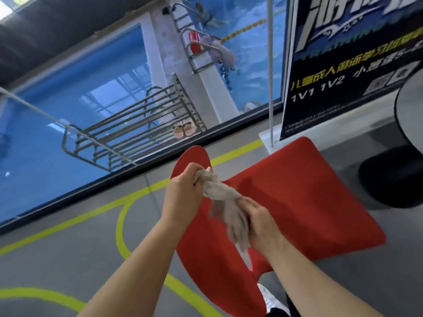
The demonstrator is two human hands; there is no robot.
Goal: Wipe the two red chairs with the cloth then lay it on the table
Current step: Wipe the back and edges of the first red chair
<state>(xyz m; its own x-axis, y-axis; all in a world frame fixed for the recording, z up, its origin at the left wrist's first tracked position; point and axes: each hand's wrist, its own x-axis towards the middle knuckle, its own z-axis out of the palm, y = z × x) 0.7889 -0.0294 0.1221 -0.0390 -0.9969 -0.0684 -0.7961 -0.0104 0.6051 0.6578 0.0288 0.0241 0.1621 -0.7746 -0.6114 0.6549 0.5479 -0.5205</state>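
**Pool Seen Through Glass**

A long window [68, 138] looked onto a blue pool [247, 53]. Just behind the window stood a metal rack [128, 138] with slippers [184, 130] beside it, and a steel ladder [199, 51] farther back. In front of the window, yellow lines [119, 225] curved across the grey floor [68, 259]. A dark banner [343, 65] stood at the window's right end.

Bright, even light. Window reflections sheen the pool glass [109, 97], the edges bend wide-angle, and the cloth [226, 209] is motion-blurred.

The cloth [223, 200] is hanging between the left hand [185, 187] and right hand [261, 223] over the chair [304, 197], which is standing before the window [57, 143], with the banner [343, 72] behind it and the table [410, 113] sitting to its right.
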